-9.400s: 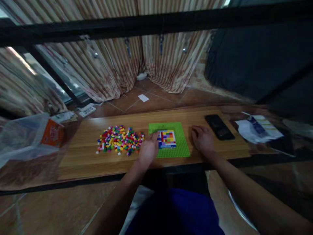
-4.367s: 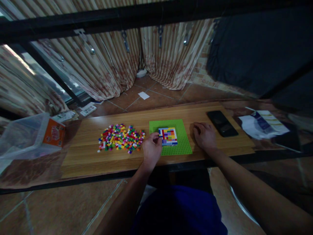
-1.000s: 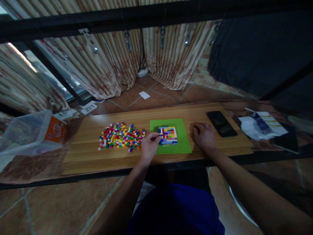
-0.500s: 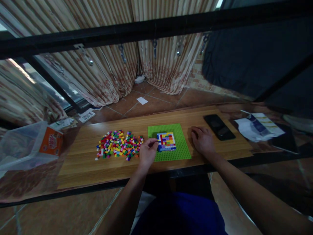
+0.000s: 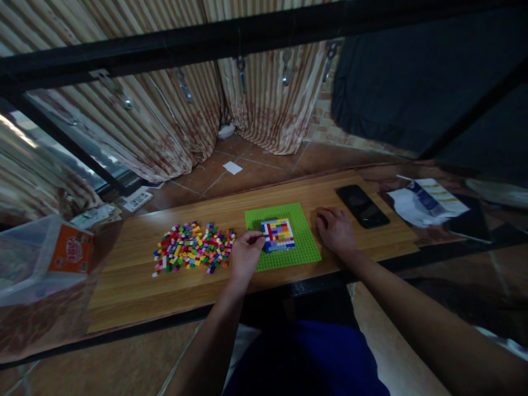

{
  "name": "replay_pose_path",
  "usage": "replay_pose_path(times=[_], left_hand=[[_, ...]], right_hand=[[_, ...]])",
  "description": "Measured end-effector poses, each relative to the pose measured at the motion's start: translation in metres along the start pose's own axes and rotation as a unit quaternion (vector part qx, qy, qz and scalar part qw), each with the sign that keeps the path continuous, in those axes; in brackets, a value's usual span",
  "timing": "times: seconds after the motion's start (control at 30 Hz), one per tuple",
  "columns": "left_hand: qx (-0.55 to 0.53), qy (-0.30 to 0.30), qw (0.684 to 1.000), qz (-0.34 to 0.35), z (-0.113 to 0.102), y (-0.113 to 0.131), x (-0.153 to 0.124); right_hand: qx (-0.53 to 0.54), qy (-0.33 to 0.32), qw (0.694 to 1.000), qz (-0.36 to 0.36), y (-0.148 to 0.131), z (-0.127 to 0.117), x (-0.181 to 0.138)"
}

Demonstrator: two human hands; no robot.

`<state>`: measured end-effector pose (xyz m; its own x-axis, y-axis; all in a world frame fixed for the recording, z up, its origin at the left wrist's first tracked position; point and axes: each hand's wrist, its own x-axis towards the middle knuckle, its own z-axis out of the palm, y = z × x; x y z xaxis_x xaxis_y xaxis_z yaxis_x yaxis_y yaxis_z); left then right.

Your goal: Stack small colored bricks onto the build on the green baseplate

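On a light green studded baseplate [image 5: 307, 250] sits a square block of colourful toy bricks [image 5: 279, 235], its outer rows blue and white, with red, yellow, orange and purple inside. My left hand [image 5: 245, 257] is at the block's left edge, thumb and forefinger pinched together; whatever is between the fingertips is too small to make out. To the right of the baseplate, my right hand [image 5: 336, 232] rests on the wooden board with its fingers loosely bent, and it holds nothing visible. A pile of loose toy bricks [image 5: 192, 247] in many colours lies left of my left hand.
A black phone [image 5: 363, 206] lies on the wooden board [image 5: 136, 297], beyond my right hand. Crumpled white packaging [image 5: 429, 201] is farther right. At the far left stands a clear plastic tub [image 5: 31, 258] with an orange label. A dark metal rail [image 5: 165, 47] crosses in front of the curtains.
The view has shifted a little, so everything sits slightly differently in the picture. My left hand stays pinched at the block's left edge, and my right hand keeps resting on the board.
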<state>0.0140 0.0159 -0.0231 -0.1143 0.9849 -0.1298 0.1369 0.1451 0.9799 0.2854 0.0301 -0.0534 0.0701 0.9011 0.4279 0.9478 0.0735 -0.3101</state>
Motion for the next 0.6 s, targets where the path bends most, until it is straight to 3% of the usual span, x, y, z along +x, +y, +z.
replay_pose_path(times=[0.6], left_hand=[[-0.011,0.030,0.999,-0.012,0.013,-0.002,0.004]], right_hand=[[0.006,-0.007,1.000,-0.001,-0.001,0.000,0.001]])
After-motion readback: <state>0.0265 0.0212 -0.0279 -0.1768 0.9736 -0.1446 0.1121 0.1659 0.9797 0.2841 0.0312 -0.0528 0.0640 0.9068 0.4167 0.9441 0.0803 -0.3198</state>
